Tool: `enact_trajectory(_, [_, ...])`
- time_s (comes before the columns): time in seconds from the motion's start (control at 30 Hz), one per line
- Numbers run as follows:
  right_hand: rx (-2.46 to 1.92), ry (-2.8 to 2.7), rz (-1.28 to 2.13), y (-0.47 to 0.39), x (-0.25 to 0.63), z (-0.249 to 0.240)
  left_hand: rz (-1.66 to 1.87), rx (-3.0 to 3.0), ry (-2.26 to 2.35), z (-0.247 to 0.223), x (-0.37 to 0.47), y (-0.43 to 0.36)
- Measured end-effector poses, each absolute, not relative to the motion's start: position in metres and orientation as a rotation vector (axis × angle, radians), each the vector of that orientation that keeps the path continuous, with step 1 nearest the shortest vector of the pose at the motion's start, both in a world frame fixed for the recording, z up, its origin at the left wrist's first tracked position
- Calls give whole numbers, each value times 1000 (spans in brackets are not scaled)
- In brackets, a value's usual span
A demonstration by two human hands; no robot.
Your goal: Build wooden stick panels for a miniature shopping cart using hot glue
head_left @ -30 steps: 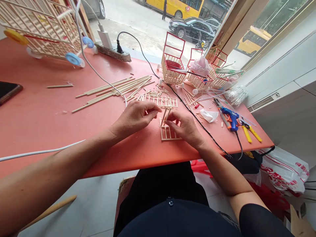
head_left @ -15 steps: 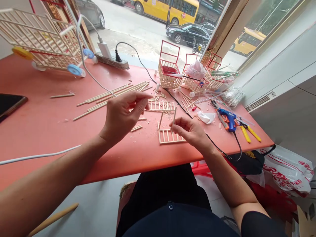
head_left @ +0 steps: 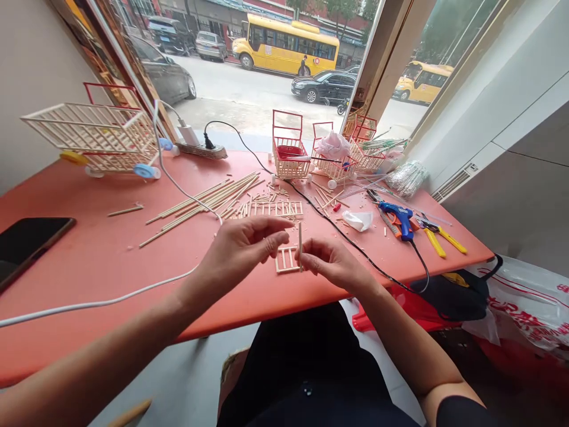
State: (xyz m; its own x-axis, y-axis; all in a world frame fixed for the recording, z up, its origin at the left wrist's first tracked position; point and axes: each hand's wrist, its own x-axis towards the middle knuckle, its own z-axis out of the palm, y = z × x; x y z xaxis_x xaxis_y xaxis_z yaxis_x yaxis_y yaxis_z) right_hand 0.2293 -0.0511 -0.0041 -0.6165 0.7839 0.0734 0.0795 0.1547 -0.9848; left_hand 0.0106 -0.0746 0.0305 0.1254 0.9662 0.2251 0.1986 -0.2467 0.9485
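A short wooden stick [head_left: 300,246] stands upright in the pinch of my right hand [head_left: 331,261]. To its left is my left hand [head_left: 249,246], thumb and forefinger apart, with the fingertips close to the stick's upper part; I see nothing held in it. Under both hands, a small wooden stick frame [head_left: 288,270] with crossbars lies flat on the table, partly covered by my right hand. Just beyond the left hand lies another ladder-like stick frame [head_left: 278,209], among short cut pieces.
Long loose sticks [head_left: 204,204] lie left of centre. Small stick carts [head_left: 291,157] stand at the back, a larger cart [head_left: 102,133] far left. A blue glue gun [head_left: 402,220] and yellow-handled pliers [head_left: 444,240] lie right. A black cable [head_left: 333,228] crosses the table; a phone [head_left: 33,243] lies left.
My left hand has moved closer to the stick in my right hand. The view has tilted upward. An upright stick seen earlier on the flat frame is now not visible.
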Motion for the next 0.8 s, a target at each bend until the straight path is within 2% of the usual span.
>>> enact_trajectory(0.2, [-882, -1987, 1117, -65, 230, -15, 1296, 1366, 1124, 5, 42, -88])
enact_trajectory(0.3, [-909, -2015, 1044, -69, 235, -20, 1282, 1301, 1112, -3, 53, -92])
enact_trajectory(0.47, [-1013, -2046, 757, -51, 276, -12, 1328, 1335, 1113, -8, 54, -98])
enact_trajectory(0.53, [-1159, -2007, 520, -34, 311, 0, 1311, 1322, 1136, -13, 49, -100])
enact_trajectory(0.63, [-1620, -1856, 97, -10, 375, 20, 1312, 1287, 1185, -24, 36, -106])
enact_trajectory(0.73, [-2085, -1661, -38, 2, 428, 32, 1317, 1241, 1213, -33, 25, -111])
enact_trajectory(0.8, [-2177, -1601, -20, 5, 449, 32, 1337, 1222, 1216, -36, 23, -113])
